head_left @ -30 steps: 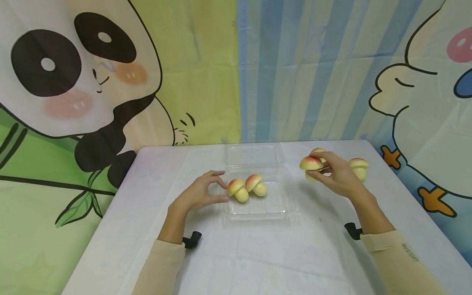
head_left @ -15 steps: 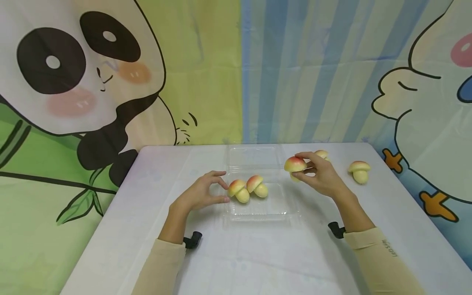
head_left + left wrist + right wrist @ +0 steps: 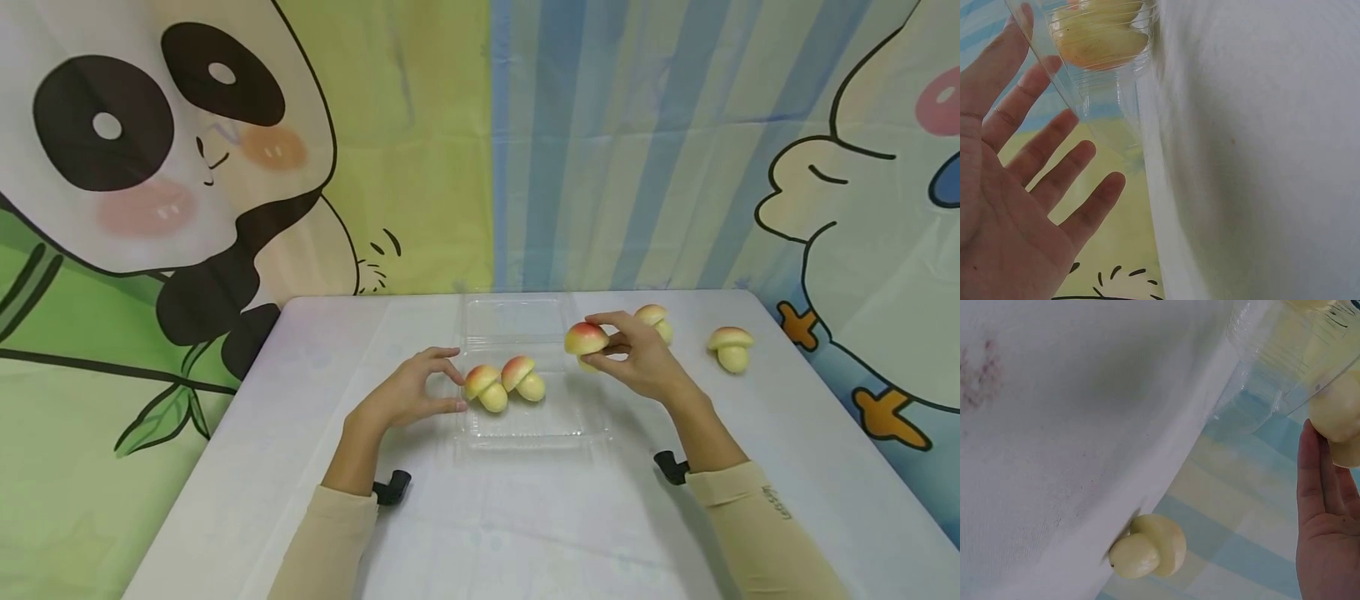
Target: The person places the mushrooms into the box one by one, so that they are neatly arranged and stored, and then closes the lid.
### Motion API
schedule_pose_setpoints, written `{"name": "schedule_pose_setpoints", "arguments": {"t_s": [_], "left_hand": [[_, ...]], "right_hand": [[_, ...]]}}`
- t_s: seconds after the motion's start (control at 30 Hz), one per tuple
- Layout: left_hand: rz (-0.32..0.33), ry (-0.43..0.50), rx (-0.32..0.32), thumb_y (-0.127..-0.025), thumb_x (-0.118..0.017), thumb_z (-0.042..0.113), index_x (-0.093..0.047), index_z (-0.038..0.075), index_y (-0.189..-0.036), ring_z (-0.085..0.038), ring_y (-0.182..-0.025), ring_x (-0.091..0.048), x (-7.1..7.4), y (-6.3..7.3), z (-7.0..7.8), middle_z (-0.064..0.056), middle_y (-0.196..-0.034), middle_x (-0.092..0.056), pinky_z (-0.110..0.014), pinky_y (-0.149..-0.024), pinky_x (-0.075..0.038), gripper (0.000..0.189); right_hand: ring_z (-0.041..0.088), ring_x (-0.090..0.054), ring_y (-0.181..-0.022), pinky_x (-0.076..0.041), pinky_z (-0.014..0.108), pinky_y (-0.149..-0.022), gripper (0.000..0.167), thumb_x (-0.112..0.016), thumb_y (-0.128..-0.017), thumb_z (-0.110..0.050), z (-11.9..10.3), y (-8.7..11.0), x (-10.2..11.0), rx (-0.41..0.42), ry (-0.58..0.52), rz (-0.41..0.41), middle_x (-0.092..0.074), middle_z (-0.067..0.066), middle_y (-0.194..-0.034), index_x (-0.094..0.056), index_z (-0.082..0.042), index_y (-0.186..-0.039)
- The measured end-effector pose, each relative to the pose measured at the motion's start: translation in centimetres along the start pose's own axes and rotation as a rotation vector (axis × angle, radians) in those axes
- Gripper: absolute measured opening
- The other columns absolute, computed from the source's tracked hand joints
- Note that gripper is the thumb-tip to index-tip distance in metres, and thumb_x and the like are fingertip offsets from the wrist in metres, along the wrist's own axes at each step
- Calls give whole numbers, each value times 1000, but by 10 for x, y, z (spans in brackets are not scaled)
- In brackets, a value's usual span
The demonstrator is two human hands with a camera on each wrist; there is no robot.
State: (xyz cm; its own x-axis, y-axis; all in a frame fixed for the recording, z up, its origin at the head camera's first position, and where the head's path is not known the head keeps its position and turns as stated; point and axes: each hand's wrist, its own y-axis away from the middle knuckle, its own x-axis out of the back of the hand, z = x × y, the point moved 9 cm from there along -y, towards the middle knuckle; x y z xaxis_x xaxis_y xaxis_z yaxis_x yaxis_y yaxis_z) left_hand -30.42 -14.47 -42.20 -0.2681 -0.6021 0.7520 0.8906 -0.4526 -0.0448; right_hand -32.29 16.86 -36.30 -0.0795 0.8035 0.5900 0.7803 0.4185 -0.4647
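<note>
A clear plastic clamshell box (image 3: 558, 421) lies with its lid (image 3: 513, 321) folded back, away from me. Two toy mushrooms with red-yellow caps, one at left (image 3: 486, 388) and one beside it (image 3: 523, 379), lie tilted inside the left half. My left hand (image 3: 405, 390) touches the box's left rim, thumb and fingers spread and nearly straight. Between the thumb and fingers of my right hand (image 3: 641, 358) is a third toy mushroom (image 3: 585, 338), cap up, over the box's right rear edge. In the right wrist view its pale stem (image 3: 1335, 412) shows at the fingertips.
Two more mushrooms stand on the white table (image 3: 525, 525), one just behind the right hand (image 3: 654, 321) and one farther right (image 3: 731, 348). A cartoon-printed curtain (image 3: 420, 167) hangs along the table's back edge.
The right hand has carried its toy mushroom leftward to the box, uncovering the mushrooms behind it. My left hand stays at the rim. The head view has shifted slightly.
</note>
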Motion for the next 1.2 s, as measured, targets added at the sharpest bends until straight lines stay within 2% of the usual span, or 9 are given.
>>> {"name": "schedule_pose_setpoints", "arguments": {"t_s": [0.17,0.33,0.53,0.83,1.03,1.2], "left_hand": [[0,1,-8,-83,-86,45,-74,20,-107,-32,-149,-38,1,0,1,-2,-159,-44,-55,-120,-33,37],[-2,0,-4,-82,-86,44,-74,19,-107,-32,-149,-38,1,1,0,0,-159,-44,-54,-120,-34,38],[-4,3,-6,-83,-86,43,-75,18,-108,-32,-150,-36,1,0,1,1,-159,-44,-55,-120,-32,38],[-5,-2,1,-83,-86,45,-75,20,-107,-32,-150,-35,-1,-1,0,1,-159,-43,-55,-121,-31,37],[-3,-2,-2,-83,-85,46,-74,22,-107,-33,-150,-36,0,-1,1,0,-159,-44,-55,-121,-31,36],[-1,-2,3,-82,-85,47,-74,22,-107,-33,-150,-35,0,0,1,2,-159,-44,-56,-121,-31,36]], "right_hand": [[31,-76,-89,-58,19,-80,55,-87,-80,-1,7,-2,-7,17,31,-15,-66,15,-128,-64,-3,-130],[27,-74,-95,-59,32,-84,52,-87,-83,-11,8,-4,-15,3,63,-54,-67,7,-130,-65,-11,-131],[27,-69,-107,-59,46,-90,52,-87,-84,-15,9,-4,-25,-3,101,-102,-67,7,-131,-65,-9,-131],[25,-67,-105,-57,48,-92,53,-88,-82,-15,12,-7,-32,3,143,-148,-68,6,-128,-66,-8,-130],[25,-67,-99,-56,53,-87,53,-89,-81,-17,13,-8,-36,-8,154,-181,-67,7,-126,-67,-9,-129],[21,-64,-96,-56,53,-81,51,-89,-82,-20,15,-9,-41,-31,167,-216,-66,3,-123,-69,-12,-128]]}}
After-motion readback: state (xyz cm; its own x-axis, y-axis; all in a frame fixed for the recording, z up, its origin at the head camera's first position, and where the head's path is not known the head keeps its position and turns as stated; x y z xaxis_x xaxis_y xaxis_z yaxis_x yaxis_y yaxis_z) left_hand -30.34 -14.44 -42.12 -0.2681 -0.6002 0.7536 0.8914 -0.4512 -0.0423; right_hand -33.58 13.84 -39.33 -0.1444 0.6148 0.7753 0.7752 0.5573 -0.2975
